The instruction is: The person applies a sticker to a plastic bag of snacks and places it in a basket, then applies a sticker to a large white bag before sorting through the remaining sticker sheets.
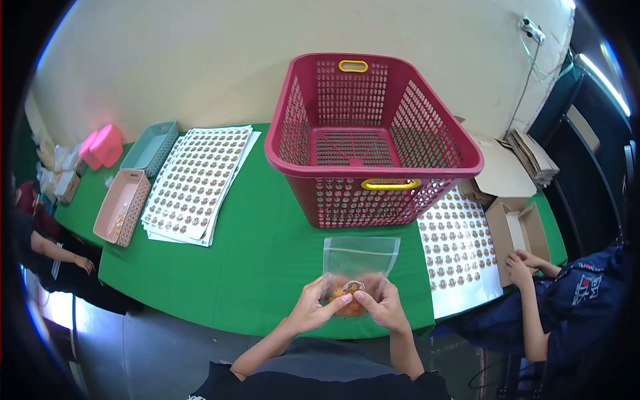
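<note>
A clear zip pouch (361, 255) with orange-brown food pieces in its lower half is held upright near the table's front edge. My left hand (313, 305) grips its left side, and my right hand (387, 306) grips the right side. Both thumbs press at a round brown-and-white sticker (353, 287) on the front of the pouch. The fingers behind the pouch are mostly hidden. Just beyond it stands a large maroon plastic basket (373, 172) with yellow handles and nothing inside.
Sticker sheets (197, 180) lie stacked on the green tablecloth (260, 267) at left, beside a pink basket (110, 207) and a teal basket (152, 148). Another sticker sheet (457, 247) lies at right. There a person's hands (523, 265) are at a cardboard box (517, 230); another person stands far left.
</note>
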Demonstrator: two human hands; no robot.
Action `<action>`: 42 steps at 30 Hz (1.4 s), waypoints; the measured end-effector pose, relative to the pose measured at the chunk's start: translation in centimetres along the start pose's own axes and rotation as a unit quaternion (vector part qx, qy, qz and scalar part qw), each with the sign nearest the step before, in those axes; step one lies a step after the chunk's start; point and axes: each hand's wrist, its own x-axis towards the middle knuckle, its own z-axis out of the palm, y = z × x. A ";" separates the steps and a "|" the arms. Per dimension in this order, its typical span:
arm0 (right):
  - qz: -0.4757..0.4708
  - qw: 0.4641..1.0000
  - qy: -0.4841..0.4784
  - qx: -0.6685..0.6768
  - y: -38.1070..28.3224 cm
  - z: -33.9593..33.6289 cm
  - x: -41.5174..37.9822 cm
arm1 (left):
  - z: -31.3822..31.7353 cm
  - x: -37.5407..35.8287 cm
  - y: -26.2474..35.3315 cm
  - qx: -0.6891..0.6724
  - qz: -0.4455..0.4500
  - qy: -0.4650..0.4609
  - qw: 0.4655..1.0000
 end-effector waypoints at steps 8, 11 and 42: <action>-0.234 0.962 -0.062 -0.125 -7.3 -1.6 4.7 | -2.8 -0.5 3.0 -0.043 0.132 0.108 0.984; -0.405 0.892 0.096 -0.176 -11.2 -3.3 8.0 | -6.0 -1.9 2.8 -0.061 0.140 0.262 0.953; -0.085 0.938 -0.277 -0.193 8.7 18.3 -2.4 | -17.5 -26.3 2.5 -0.027 0.118 0.622 0.774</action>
